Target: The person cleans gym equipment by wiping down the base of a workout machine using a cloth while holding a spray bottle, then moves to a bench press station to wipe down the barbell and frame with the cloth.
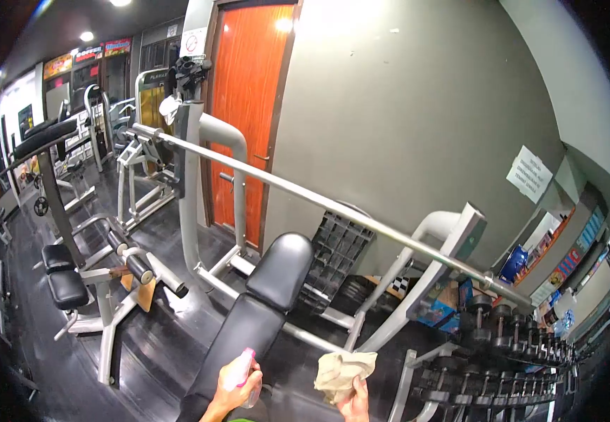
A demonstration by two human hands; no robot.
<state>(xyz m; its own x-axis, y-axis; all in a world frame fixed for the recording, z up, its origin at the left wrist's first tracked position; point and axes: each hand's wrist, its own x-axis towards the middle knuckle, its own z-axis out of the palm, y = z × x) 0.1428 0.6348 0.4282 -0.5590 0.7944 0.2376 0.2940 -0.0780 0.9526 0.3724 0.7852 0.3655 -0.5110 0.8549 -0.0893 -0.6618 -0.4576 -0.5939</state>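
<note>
My left hand (233,388) is wrapped round a small spray bottle (247,366) with a pink top and a clear lower part. In my right hand (355,404) is a crumpled beige cloth (344,374), pinched between thumb and fingers. Both hands are low in the view, apart from each other. Beyond my left hand lies the black padded bench (249,330), its backrest (282,271) tilted up. A bare steel barbell (284,184) rests across the grey rack (240,179) above the bench.
Dumbbells (488,383) fill a two-tier rack at the right. A leg machine (101,288) with a black seat stands left of the bench. Behind the rack are a black plastic crate (336,253), an orange-brown door (249,91) and a grey wall (403,105).
</note>
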